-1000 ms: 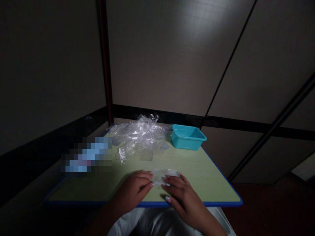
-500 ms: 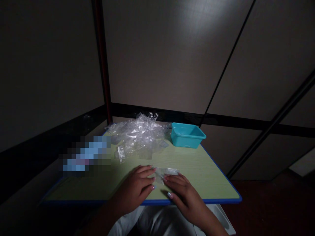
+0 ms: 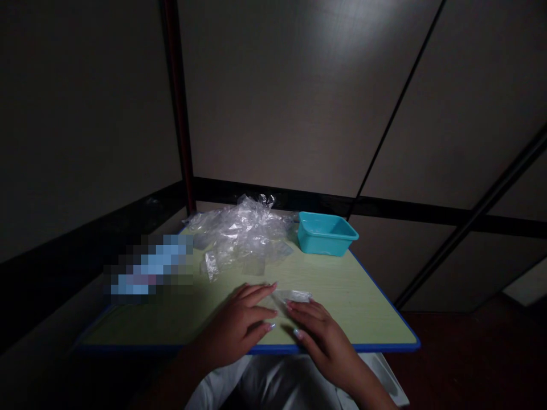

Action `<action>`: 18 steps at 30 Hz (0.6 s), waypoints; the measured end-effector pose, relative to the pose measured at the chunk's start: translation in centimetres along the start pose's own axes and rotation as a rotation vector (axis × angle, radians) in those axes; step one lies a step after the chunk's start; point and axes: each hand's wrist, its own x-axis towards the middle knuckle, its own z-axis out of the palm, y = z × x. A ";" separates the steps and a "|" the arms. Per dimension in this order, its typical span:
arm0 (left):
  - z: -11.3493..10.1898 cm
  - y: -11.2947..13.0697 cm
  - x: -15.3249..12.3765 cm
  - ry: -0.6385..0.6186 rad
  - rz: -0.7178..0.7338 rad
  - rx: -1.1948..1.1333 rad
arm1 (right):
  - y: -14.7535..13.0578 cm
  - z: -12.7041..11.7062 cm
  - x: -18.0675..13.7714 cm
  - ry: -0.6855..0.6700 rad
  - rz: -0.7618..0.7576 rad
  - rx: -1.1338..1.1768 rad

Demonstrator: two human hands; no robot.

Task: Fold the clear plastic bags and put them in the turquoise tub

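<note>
Table: From my remote station I see a pale green table [image 3: 350, 302] with a blue edge. It takes up the dim frame under both sets of fingers.

Pile: A crumpled heap of clear plastic bags [image 3: 243, 236] lies well beyond the fingertips, toward the far left corner.

Tub: An empty teal tub [image 3: 327, 233] stands just right of the heap, far past the right fingertips.

Left hand: The left hand [image 3: 239, 324] lies palm down with its fingers spread and released. The index tip touches the left end of the small piece.

Right hand: The right hand [image 3: 318, 336] is also flat and unclenched. Its fingertips rest at the piece's near edge. I cannot tell whether any finger pinches the film.

Small clear bag: The small clear bag [image 3: 293, 295] lies flat on the table just ahead of the right fingertips and between the two hands.

Change: A second ago the fingertips of both hands met on top of a wider-looking piece. Now the left fingers reach further forward, the right has drawn slightly toward me, and the piece shows narrower. I read this as pressing or smoothing with flat hands, not lifting.
</note>
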 end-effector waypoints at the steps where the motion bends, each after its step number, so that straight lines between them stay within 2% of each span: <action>1: 0.0 0.1 0.1 -0.019 0.014 0.017 | -0.1 0.0 0.0 -0.010 -0.005 -0.016; 6: 0.4 0.0 0.6 -0.100 0.061 0.098 | -0.4 -0.2 0.1 -0.045 -0.029 -0.088; 18: 0.6 0.0 0.7 -0.104 0.049 0.069 | -0.7 -0.3 -0.3 -0.022 -0.077 -0.193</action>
